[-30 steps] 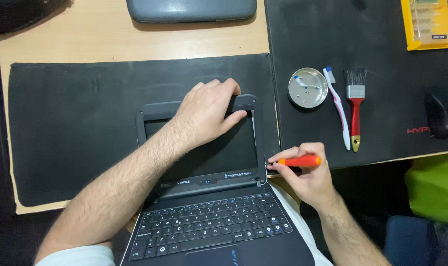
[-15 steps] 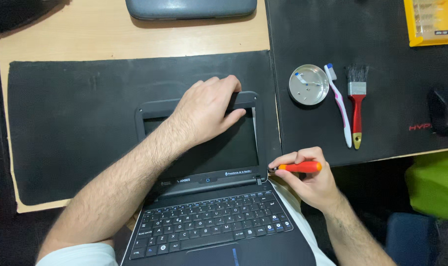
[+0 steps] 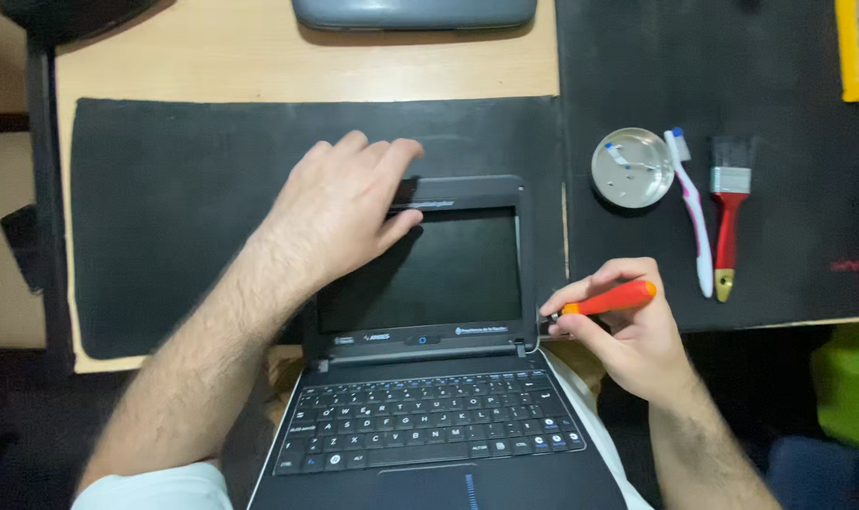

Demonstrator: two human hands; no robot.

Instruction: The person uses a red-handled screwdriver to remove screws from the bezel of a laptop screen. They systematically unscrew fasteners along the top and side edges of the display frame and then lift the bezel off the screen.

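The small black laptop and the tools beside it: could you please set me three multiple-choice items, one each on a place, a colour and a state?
1. Where does the left hand rest?
A. on the keyboard
B. on the top edge of the small black laptop
C. on the round metal dish

2. What colour is the handle of the screwdriver in the right hand?
A. orange-red
B. blue
C. green

3. How is the laptop's lid?
A. shut
B. open, screen dark
C. open, screen lit

Answers: 1 B, the fingers curl over the lid's upper bezel. 2 A, the orange-red grip shows between the fingers. 3 B, the keyboard is exposed and the screen is black.
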